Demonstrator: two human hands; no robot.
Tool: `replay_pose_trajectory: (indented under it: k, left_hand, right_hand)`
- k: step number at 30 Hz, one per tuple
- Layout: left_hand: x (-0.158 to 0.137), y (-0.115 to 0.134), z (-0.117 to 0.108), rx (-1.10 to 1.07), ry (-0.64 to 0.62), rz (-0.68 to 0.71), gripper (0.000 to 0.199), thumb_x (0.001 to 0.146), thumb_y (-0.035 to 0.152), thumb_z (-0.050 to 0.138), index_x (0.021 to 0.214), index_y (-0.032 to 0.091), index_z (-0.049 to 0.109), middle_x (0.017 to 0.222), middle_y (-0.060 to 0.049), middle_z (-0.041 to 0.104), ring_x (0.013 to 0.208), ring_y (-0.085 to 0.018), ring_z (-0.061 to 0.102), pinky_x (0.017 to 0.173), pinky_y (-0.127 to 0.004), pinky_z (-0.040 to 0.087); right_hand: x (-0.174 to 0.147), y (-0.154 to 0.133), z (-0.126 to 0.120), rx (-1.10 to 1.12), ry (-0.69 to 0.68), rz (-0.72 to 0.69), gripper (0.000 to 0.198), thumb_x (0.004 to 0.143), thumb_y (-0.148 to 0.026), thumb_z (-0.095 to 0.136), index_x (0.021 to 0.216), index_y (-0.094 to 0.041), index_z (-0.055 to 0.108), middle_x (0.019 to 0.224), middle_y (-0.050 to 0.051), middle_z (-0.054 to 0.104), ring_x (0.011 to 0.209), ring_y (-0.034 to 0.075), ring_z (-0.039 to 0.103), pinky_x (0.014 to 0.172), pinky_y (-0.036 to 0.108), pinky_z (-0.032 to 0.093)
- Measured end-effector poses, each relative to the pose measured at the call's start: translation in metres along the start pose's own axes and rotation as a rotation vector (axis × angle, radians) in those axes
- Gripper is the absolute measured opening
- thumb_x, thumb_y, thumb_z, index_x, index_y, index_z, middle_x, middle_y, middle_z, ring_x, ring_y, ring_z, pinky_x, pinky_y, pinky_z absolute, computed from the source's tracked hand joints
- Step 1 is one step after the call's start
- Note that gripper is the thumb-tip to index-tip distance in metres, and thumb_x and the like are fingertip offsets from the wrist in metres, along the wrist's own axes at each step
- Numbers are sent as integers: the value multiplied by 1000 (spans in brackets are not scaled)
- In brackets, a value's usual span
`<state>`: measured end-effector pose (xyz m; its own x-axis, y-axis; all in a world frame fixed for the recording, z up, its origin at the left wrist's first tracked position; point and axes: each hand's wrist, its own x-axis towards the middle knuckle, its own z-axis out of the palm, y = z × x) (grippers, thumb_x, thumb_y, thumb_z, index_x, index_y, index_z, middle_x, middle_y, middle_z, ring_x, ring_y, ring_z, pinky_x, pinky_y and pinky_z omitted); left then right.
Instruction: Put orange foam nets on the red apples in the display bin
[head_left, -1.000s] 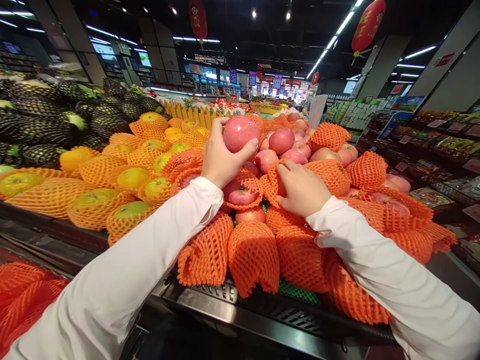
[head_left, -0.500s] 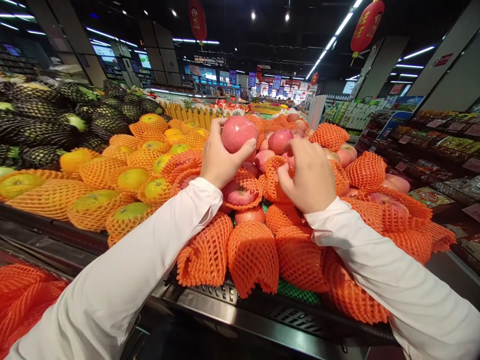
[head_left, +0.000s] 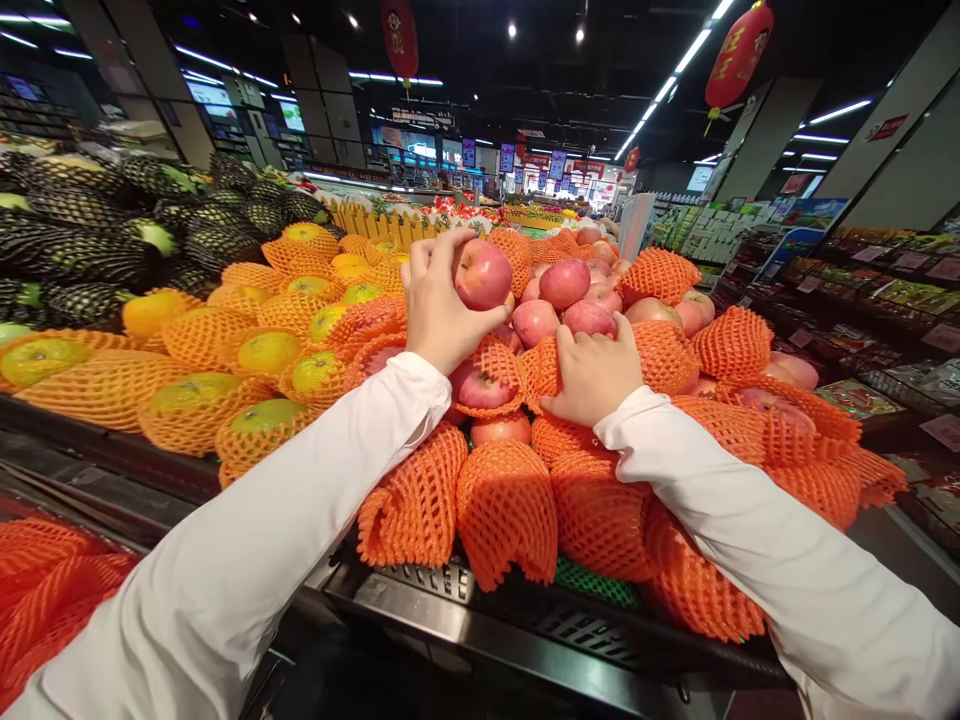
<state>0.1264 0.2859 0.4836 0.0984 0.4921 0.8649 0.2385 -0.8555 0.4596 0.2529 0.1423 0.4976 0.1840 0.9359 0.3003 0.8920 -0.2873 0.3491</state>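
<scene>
A red apple (head_left: 487, 278) is held just above the frame's center, clamped between the thumb and fingers of the left hand (head_left: 439, 312). Its bare skin is pinkish red and glossy, with a dimple turned toward the upper left. The fingers are hooked around its left side and top, the thumb is laid beneath it, and the forearm is stretched up from the lower left in a white sleeve (head_left: 300, 500). The right hand (head_left: 598, 375) is lowered right of center, its fingers curled beside an orange foam net (head_left: 541, 374); whether anything is gripped there cannot be told. Around both hands, apples (head_left: 565, 284) are heaped, many wrapped in nets. Yellow-green citrus fruits (head_left: 270, 352) are piled at center left, and dark-netted produce (head_left: 82, 250) is stacked at the upper left.
</scene>
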Motion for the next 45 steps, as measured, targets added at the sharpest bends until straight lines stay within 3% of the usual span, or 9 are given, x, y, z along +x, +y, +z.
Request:
replay_pose_trajectory:
  k: [7,12,17,25,30,33,36,41,45]
  left_hand:
    - [-5,-12,4,179,-189,-152,73,49,32,92,115,30,62,110,-8,61,116,-42,49,102,-65,37]
    - [-1,2,0,120,-183,-77,46,67,34,81,110,30,67,125,-8,61,123,-38,48,107,-60,34]
    - [2,13,-3,37,-224,25,21,78,28,66,99,27,70,123,-5,67,123,-31,52,108,-54,33]
    - [0,17,-3,27,-453,232,20,71,27,63,90,20,64,100,-9,70,101,-31,62,98,-51,42]
    - [-1,21,-5,-257,-465,148,35,77,28,60,111,25,55,108,-5,69,96,-22,65,92,-40,50]
    - [0,22,-7,-387,-435,113,14,87,35,49,96,26,55,105,-5,67,94,-20,64,90,-39,51]
    - [2,23,-9,-421,-429,198,23,89,46,50,80,25,53,102,-6,65,101,-22,61,99,-43,48]
    - [1,27,-11,-328,-397,243,20,80,39,69,75,23,57,112,-7,62,112,-23,58,106,-44,46]
    - [2,27,-8,-273,-296,184,17,82,27,61,67,23,54,109,-7,63,104,-22,61,93,-42,53]
  right_hand:
    - [10,-6,3,53,-18,13,77,65,-56,77,118,-3,56,108,21,72,98,33,69,106,49,29]
    - [7,-8,4,126,96,49,76,61,-46,82,118,-4,52,108,21,70,101,34,65,101,45,36]
    - [3,10,-5,316,383,111,66,72,-47,70,119,-8,48,113,22,63,107,36,60,93,46,43]
    - [12,4,0,779,574,164,65,90,-44,49,144,-16,25,136,19,52,118,28,58,92,43,51]
    - [16,2,3,1116,458,203,57,95,-54,37,141,-20,39,118,13,66,114,28,61,88,46,54]
    - [10,8,-6,1327,391,247,65,96,-63,17,132,-22,54,101,12,71,112,31,63,88,52,53]
    - [4,7,-14,1551,306,255,80,93,-62,-3,127,-24,59,104,13,71,111,30,64,89,54,53]
    - [5,-1,-10,1774,282,78,73,84,-60,45,144,-20,37,123,14,67,107,29,67,88,52,57]
    - [12,0,0,1633,394,44,70,86,-50,49,146,-19,31,132,16,61,107,28,67,88,49,57]
